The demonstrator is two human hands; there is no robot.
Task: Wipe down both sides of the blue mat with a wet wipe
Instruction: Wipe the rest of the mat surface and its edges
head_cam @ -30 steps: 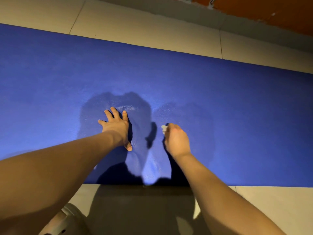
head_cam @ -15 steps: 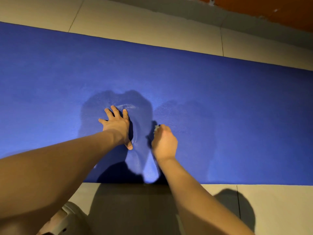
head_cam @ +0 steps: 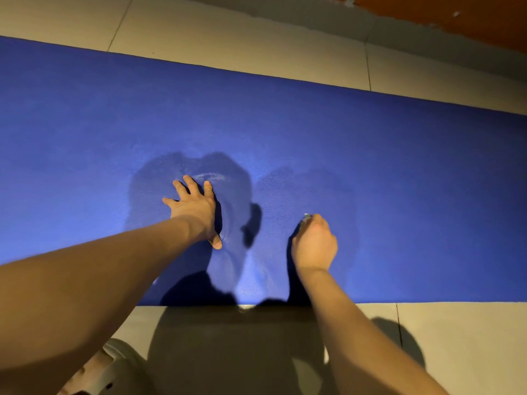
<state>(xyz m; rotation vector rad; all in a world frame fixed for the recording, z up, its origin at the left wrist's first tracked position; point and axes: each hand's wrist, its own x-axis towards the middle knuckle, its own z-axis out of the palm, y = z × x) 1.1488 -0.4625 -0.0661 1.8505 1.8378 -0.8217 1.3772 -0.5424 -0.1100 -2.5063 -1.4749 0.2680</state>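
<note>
A person leans over a blue mat [head_cam: 370, 172] spread flat on the tiled floor [head_cam: 256, 47]. The left hand [head_cam: 196, 208] presses down with fingers splayed, while the right hand [head_cam: 315, 243] curls around a wet wipe [head_cam: 306, 217] held against the mat.

- The blue mat [head_cam: 370, 166] lies flat and unrolled on the tiled floor [head_cam: 256, 38], running left to right, with darker, slightly shiny patches in its middle.
- The wet wipe [head_cam: 306, 217] is a small white wad on the mat, gripped in the right hand [head_cam: 315, 243], with only a corner showing.
</note>
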